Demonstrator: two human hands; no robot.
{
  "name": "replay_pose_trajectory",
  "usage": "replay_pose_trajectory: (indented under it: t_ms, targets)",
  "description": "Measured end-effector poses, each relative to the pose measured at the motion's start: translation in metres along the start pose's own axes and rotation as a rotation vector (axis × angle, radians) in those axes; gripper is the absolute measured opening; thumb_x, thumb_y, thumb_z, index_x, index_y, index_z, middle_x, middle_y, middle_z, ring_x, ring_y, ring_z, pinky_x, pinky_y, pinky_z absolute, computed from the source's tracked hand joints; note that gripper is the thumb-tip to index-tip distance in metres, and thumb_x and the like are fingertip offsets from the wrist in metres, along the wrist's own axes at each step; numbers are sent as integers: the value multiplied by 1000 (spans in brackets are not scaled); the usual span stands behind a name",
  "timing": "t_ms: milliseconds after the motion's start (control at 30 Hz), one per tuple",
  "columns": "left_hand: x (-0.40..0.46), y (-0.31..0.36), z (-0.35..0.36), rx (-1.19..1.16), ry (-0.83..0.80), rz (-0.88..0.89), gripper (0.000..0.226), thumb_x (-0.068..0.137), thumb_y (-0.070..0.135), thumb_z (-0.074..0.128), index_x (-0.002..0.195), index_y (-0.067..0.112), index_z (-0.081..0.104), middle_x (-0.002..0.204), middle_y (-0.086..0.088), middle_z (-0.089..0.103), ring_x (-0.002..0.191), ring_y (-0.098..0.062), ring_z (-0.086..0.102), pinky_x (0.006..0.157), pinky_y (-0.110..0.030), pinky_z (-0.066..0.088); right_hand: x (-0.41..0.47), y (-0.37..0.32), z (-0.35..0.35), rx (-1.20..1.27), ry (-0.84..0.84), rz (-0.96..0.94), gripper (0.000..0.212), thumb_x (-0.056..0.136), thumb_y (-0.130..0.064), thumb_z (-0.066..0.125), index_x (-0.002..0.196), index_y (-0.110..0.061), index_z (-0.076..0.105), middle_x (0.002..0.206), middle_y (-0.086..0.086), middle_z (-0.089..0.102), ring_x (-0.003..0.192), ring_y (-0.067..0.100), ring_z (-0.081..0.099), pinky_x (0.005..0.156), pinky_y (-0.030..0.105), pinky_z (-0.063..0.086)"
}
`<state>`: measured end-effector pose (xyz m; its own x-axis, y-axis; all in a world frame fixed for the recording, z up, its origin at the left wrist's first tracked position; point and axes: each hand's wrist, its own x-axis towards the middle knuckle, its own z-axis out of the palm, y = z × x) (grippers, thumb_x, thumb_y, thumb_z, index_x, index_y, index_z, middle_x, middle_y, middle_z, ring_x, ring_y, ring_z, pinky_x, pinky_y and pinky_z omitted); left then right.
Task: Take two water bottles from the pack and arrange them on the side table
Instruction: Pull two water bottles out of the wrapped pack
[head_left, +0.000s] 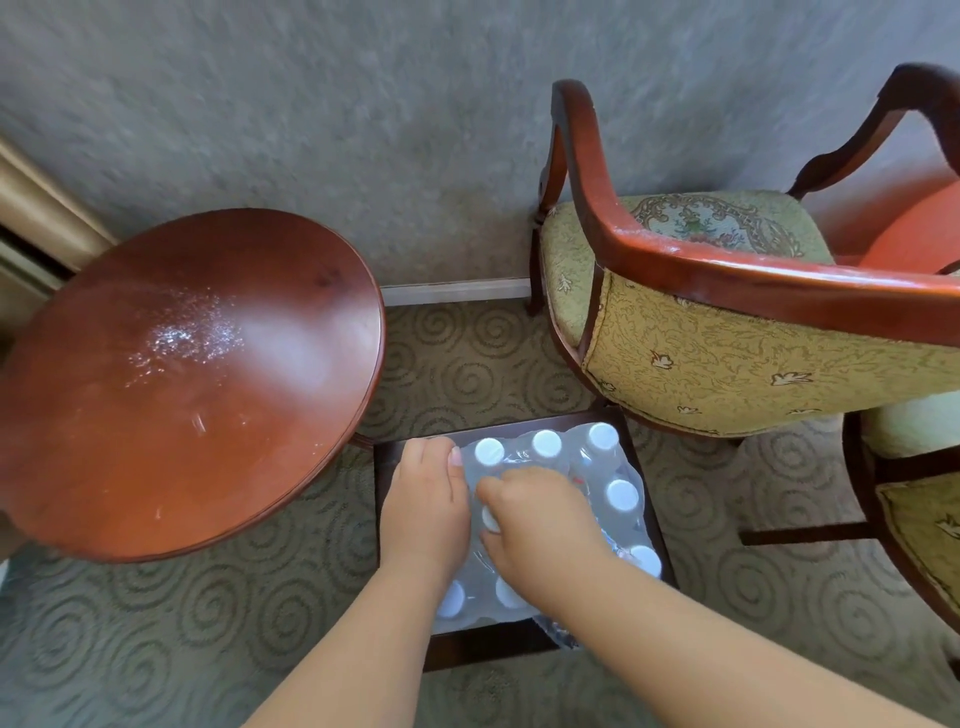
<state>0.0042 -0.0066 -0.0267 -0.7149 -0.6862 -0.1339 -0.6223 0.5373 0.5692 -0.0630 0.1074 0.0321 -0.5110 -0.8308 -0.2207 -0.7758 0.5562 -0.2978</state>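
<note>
Hidden and cut-off parts

The left hand (423, 512) and right hand (540, 525) cover the middle caps of the pack (597, 467), so their grip is unclear. The side table (182, 374) and the armchair (727, 322) are cut by the picture's edges.

Reddish-brown side table (182, 384); grey-green swirl-patterned carpet (467, 358); white bottle caps (545, 443); chair (727, 353) perhaps yellow-green, leaf-patterned.

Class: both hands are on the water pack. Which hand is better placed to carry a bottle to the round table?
Probably the left hand: it sits on the pack edge nearest the round table, while the right hand lies farther away.
</note>
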Motion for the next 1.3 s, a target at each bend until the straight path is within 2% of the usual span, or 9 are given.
replay_pose_trajectory:
  t_ms: [300, 567, 700, 800, 900, 1000, 1067, 1167, 1300]
  targets:
    - [1, -2, -1, -38, 2, 11, 33, 109, 34, 32, 100, 19, 60, 102, 3, 52, 90, -24, 58, 76, -43, 52, -46, 18, -151, 459, 381, 49, 14, 75, -28, 82, 75, -21, 70, 57, -7, 55, 56, 8, 51, 49, 19, 34]
    - [6, 12, -11, -53, -118, -51, 28, 108, 20, 42, 124, 17, 65, 125, -7, 57, 120, -30, 57, 101, -45, 49, -46, 14, -165, 450, 408, 105, 11, 77, -26, 81, 77, -21, 70, 67, -5, 64, 68, 12, 58, 60, 32, 46]
    - [-4, 9, -66, -355, -438, -124, 92, 90, 13, 58, 161, 53, 14, 174, 20, 9, 161, -2, 4, 132, -41, 12, -46, 0, -165, 437, 417, 72, 13, 78, -27, 80, 77, -22, 68, 68, -7, 62, 69, 11, 56, 62, 27, 44]
    - [-34, 3, -101, -434, -389, 74, 112, 75, 36, 82, 151, 74, 8, 164, 46, 8, 153, 21, 7, 121, -30, 20, -45, -12, -167, 420, 424, 29, 14, 78, -27, 79, 77, -21, 67, 67, -6, 61, 67, 12, 54, 62, 31, 44]
    - [-53, 20, -96, -512, -210, 62, 118, 58, 57, 95, 152, 65, 25, 155, 43, 35, 142, 20, 36, 106, -17, 38, -41, -35, -166, 396, 403, 16, 14, 77, -28, 77, 77, -18, 68, 69, -4, 62, 69, 17, 57, 65, 35, 46]
    - [-50, 31, -79, -474, 69, -13, 64, 61, 46, 80, 119, 29, 60, 102, 29, 66, 94, 5, 70, 64, -6, 50, -38, -56, -162, 384, 379, 12, 16, 77, -30, 72, 76, -15, 66, 71, -2, 62, 72, 20, 58, 66, 36, 45]
    - [-46, 28, -73, -422, 116, -42, 35, 68, 33, 74, 99, 26, 59, 76, 27, 62, 65, 10, 62, 50, -2, 43, -35, -65, -158, 377, 356, -13, 17, 77, -30, 69, 77, -14, 64, 73, -2, 60, 73, 21, 57, 67, 37, 46]
    - [-47, 21, -67, -423, 136, -72, 28, 80, 15, 77, 103, 17, 60, 75, 21, 59, 61, 10, 57, 51, -3, 43, -33, -74, -150, 353, 343, -50, 28, 86, -46, 65, 79, -19, 61, 75, -4, 58, 74, 21, 57, 64, 38, 48]
    - [-48, 30, -71, -581, 148, -118, 60, 64, 43, 82, 111, 12, 63, 93, 5, 73, 80, -8, 71, 67, -30, 57, -36, -52, -128, 382, 429, 179, 52, 94, -69, 31, 79, -26, 56, 67, -5, 57, 68, 20, 58, 56, 38, 45]
